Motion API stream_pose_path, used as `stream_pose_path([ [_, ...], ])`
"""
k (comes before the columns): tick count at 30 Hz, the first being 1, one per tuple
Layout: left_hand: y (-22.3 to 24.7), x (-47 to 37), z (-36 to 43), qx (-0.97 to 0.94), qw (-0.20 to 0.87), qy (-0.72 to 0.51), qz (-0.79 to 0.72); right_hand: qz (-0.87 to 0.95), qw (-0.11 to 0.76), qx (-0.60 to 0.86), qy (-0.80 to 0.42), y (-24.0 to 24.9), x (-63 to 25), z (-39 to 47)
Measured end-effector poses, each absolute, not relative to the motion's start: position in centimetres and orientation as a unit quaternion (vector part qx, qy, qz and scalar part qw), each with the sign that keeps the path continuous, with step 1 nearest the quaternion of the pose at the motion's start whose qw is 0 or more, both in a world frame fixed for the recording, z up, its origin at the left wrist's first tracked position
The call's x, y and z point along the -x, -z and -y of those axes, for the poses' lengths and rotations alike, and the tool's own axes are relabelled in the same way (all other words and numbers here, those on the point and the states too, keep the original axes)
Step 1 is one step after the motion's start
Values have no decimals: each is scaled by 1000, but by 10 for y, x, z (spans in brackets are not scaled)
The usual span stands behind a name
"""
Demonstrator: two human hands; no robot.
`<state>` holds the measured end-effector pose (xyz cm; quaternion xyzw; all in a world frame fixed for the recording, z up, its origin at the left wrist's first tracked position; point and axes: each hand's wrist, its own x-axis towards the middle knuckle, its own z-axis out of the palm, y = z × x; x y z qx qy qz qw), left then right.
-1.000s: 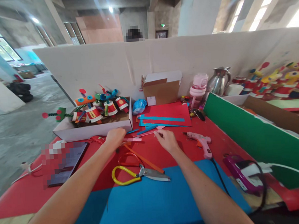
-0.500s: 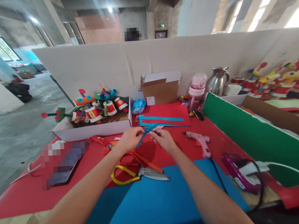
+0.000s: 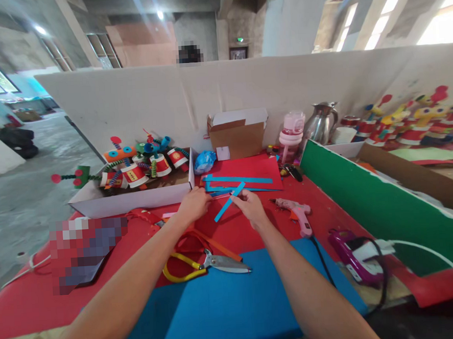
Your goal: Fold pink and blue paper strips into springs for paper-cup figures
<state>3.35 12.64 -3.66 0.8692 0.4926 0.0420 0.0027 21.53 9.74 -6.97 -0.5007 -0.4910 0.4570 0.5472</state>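
A short blue paper strip (image 3: 224, 209) slants between the thumb and fingers of my right hand (image 3: 249, 205), which is closed on it. My left hand (image 3: 196, 204) is to its left, fingers bent together near the end of another blue piece; whether it grips that piece is hidden. Behind the hands, long blue strips (image 3: 250, 180) lie on red paper sheets (image 3: 267, 167). Yellow-handled scissors (image 3: 222, 263) rest in front of the hands, beside an orange strip (image 3: 219, 245). To the right lies a pink glue gun (image 3: 299, 215).
A white box (image 3: 136, 200) of paper-cup figures stands at the left, with a phone (image 3: 94, 259) in front. At the back are a cardboard box (image 3: 238, 140), a pink bottle (image 3: 290, 135) and a steel jug (image 3: 321, 125). A green-sided box (image 3: 351, 197) and purple power strip (image 3: 357, 264) are at right.
The hands have moved apart. My left hand has let go of the slanted blue strip, which stays in my right hand. The whole view has shifted slightly.
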Motion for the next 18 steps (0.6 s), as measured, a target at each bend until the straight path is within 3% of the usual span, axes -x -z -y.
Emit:
stream_pose_path([
  [7, 25, 17, -114, -845, 28, -124, -520, 355, 593, 427, -583, 64, -216, -97],
  [18, 48, 35, -108, -825, 34, -85, -557, 492, 522, 462, -522, 66, -209, -93],
])
